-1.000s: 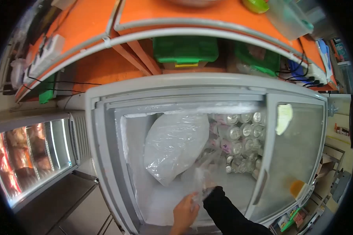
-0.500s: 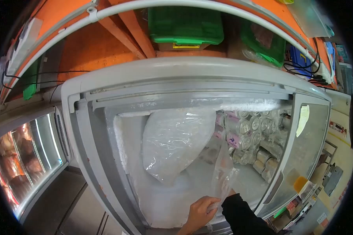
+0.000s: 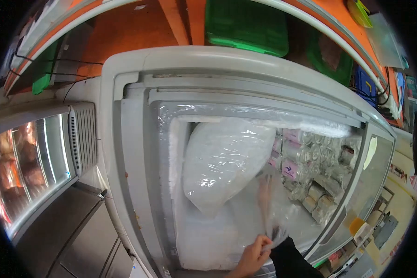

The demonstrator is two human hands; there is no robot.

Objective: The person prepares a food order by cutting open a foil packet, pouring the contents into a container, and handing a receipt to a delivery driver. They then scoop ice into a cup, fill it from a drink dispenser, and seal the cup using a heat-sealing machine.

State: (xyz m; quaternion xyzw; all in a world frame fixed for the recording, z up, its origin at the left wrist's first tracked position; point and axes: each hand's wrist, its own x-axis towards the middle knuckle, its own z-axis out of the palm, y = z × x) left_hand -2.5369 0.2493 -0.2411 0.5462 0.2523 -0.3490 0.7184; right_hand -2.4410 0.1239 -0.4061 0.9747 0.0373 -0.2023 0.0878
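Observation:
My left hand (image 3: 255, 254) is at the bottom centre, its fingers closed on the edge of a thin clear plastic bag (image 3: 280, 204). Beside it a black sleeve (image 3: 289, 259) reaches to the bag's mouth. My right hand is hardly visible there; a blurred skin-toned shape shows through the plastic, and its finger pose cannot be made out. The thin bag hangs inside an open chest freezer (image 3: 148, 185), near wrapped drink cans (image 3: 296, 155). Left of it lies a large, full, whitish plastic bag (image 3: 224, 162).
The freezer's glass lid (image 3: 368, 185) is on the right. Frost lines the inner walls. Behind stand green bins (image 3: 248, 28) and a blue basket (image 3: 366, 85) on an orange shelf. A lit display case (image 3: 30, 162) with packed goods stands at the left.
The view has shifted, so the freezer sits further right and higher in the picture. The thin bag looks more spread out above my hands. My left hand keeps its hold on the bag's edge.

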